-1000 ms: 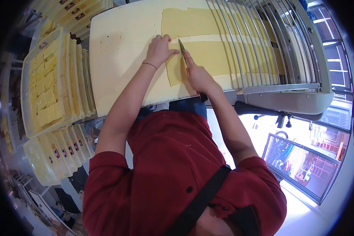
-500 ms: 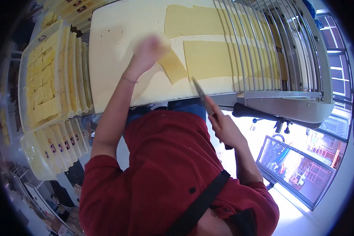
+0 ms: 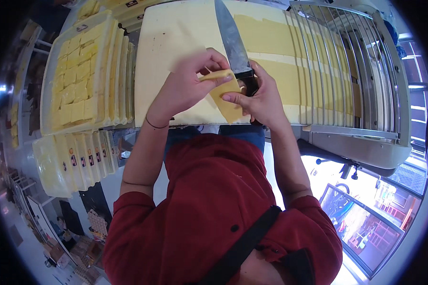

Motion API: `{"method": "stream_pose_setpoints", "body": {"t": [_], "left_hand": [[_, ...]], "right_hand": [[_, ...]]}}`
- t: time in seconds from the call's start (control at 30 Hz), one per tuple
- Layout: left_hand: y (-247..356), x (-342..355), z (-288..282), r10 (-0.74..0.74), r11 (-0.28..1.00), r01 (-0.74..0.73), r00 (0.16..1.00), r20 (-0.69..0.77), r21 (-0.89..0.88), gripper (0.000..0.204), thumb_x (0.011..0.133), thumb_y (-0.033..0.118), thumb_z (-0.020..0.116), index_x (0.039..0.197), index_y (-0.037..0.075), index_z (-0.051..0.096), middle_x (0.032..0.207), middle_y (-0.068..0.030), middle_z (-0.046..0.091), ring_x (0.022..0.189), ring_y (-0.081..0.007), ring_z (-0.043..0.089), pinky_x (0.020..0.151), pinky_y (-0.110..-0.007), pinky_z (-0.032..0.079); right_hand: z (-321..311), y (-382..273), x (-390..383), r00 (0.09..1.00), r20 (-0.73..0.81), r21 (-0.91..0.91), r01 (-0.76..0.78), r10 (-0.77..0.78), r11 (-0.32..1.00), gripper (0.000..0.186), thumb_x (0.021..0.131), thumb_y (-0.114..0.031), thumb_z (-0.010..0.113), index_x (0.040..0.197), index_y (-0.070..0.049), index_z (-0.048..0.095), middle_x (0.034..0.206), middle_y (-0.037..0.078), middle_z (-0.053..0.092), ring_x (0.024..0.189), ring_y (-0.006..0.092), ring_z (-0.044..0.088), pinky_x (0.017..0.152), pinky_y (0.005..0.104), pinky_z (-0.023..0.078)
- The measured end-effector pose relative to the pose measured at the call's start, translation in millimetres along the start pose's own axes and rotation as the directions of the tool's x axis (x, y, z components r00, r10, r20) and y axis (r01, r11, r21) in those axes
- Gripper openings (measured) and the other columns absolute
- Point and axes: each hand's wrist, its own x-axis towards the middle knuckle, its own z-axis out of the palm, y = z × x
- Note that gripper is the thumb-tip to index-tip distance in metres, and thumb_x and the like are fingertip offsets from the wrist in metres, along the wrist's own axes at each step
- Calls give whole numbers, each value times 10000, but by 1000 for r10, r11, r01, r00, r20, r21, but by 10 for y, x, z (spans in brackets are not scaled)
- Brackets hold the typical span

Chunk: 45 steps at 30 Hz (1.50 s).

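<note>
A small piece of pale yellow dough sheet (image 3: 230,108) is held up over the white work surface (image 3: 159,47), its upper end folded over. My left hand (image 3: 186,85) pinches that folded end between thumb and fingers. Close beside it, my right hand (image 3: 269,100) is closed round the black handle of a large knife (image 3: 232,40), whose wide blade points away from me. The right thumb also touches the dough piece's right edge. Two long dough sheets, a far one (image 3: 264,35) and a near one (image 3: 287,80), lie to the right, running under metal bars.
A metal bar guard (image 3: 318,71) covers the right part of the surface, with a grey machine body (image 3: 366,149) below it. At left stand stacked plastic trays (image 3: 104,71), the foremost filled with yellow square pieces. More translucent trays (image 3: 73,159) hang nearer. A glass door (image 3: 361,223) is at lower right.
My left hand has lifted the dough piece off the surface and moved right with it. My right hand has come up to meet it, and the knife is now over the surface.
</note>
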Motion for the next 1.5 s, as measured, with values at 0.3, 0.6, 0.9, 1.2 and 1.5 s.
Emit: {"method": "stream_pose_setpoints", "body": {"t": [0.3, 0.6, 0.9, 1.2, 1.5], "left_hand": [[-393, -299, 289, -189, 868, 230, 973, 136, -441, 221, 904, 41, 671, 1116, -11, 639, 983, -45, 668, 907, -104, 616, 884, -265, 497], [-403, -475, 279, -219, 940, 256, 960, 176, -227, 75, 869, -21, 681, 942, -8, 691, 908, -65, 667, 828, -114, 607, 759, -240, 493], [-480, -1040, -56, -136, 971, 92, 972, -194, -221, 51, 835, -54, 678, 853, -11, 699, 809, -48, 635, 769, -111, 597, 669, -227, 459], [-1015, -3575, -1067, -824, 388, 889, 452, -341, 241, 272, 726, 97, 820, 945, 18, 681, 929, -98, 700, 835, -210, 661, 740, -329, 529], [174, -2697, -752, -576, 777, 629, 704, -414, -13, 378, 948, 195, 636, 1281, 31, 566, 1205, -128, 636, 1128, -200, 607, 921, -313, 491]], "right_hand": [[-131, -109, -57, 993, -92, 78, 78, -70, 994, 697, 745, -49, 840, 1346, -9, 490, 745, 3, 600, 477, 34, 477, 402, 199, 384], [-255, -131, -65, 989, -144, 184, 71, -44, 980, 636, 758, 6, 814, 1319, -28, 515, 742, -1, 580, 465, 43, 486, 419, 202, 399], [-157, -109, -67, 990, -114, 152, 100, -83, 983, 654, 770, 42, 781, 1353, -12, 488, 749, -4, 556, 447, 47, 462, 406, 205, 383], [-237, -120, 54, 984, -163, 152, 93, -68, 984, 633, 745, 12, 820, 1304, -12, 524, 786, 5, 545, 462, 55, 507, 404, 204, 403], [-83, -166, 122, 986, 159, 47, 38, -45, 998, 682, 727, 8, 826, 1329, -39, 509, 760, -22, 520, 464, 44, 483, 403, 196, 378]]}}
